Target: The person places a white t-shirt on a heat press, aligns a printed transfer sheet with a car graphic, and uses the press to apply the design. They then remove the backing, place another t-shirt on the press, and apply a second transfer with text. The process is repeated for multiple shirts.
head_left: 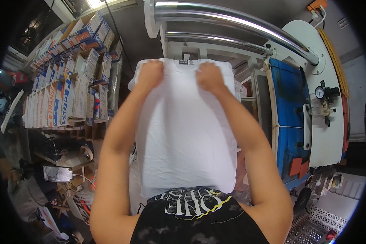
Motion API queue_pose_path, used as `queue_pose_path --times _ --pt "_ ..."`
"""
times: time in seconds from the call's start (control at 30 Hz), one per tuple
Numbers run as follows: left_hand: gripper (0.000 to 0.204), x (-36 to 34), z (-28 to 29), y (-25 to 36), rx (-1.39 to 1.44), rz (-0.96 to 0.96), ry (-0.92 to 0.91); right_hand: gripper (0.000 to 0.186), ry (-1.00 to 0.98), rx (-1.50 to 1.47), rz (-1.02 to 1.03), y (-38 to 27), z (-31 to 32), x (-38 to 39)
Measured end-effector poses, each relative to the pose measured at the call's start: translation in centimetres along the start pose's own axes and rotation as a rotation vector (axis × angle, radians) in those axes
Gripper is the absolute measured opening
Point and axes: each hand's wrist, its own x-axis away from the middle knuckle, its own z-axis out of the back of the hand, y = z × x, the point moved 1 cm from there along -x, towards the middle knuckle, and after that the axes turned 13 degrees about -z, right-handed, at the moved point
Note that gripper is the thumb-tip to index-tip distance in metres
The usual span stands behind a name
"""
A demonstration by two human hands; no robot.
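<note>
A white T-shirt (185, 134) is spread out in front of me, its neckline at the far end and its hem close to my body. Gripping the fabric left of the collar, my left hand (151, 73) has its fingers curled under. My right hand (210, 76) is closed in the same way on the cloth right of the collar. Between the hands a small dark label (183, 62) shows inside the neck. Both arms reach straight forward over the shirt's sides. The surface under the shirt is covered by it.
Thick chrome bars (232, 18) cross beyond the shirt. At the right stands a white machine plate with a pressure gauge (320, 92), beside a blue panel (288, 122). Upright cardboard boxes (79, 85) fill shelves at the left. A lit phone (57, 173) with a cable sits lower left.
</note>
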Motion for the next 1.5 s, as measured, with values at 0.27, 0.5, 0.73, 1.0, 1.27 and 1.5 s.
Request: queue_pose_path --times 0.27,0.5,0.73,1.0,1.27,1.5 --pt "0.019 -0.8 -3.9 3.9 0.103 -0.028 0.157 0.033 0.101 0.020 -0.067 0.8 -2.1 -0.1" --pt "0.029 6.9 -0.9 -6.7 0.229 0.456 0.141 0.041 -0.013 -0.129 -0.482 12.2 1.4 2.4" --pt "0.061 23.1 -3.1 4.6 1.476 0.823 0.225 0.069 -0.174 -0.681 -0.570 11.9 -3.0 23.2" --pt "0.049 43.0 -6.1 15.6 1.649 1.156 0.189 0.058 -0.444 -1.617 -1.145 14.5 -9.4 42.2" --pt "0.047 46.0 -9.0 13.6 1.172 1.091 0.234 0.041 -0.421 -0.883 -0.961 20.8 -11.8 41.5" --pt "0.027 53.0 -2.7 17.4 0.694 1.141 0.424 0.025 0.113 -0.432 -0.400 15.0 -1.2 36.1"
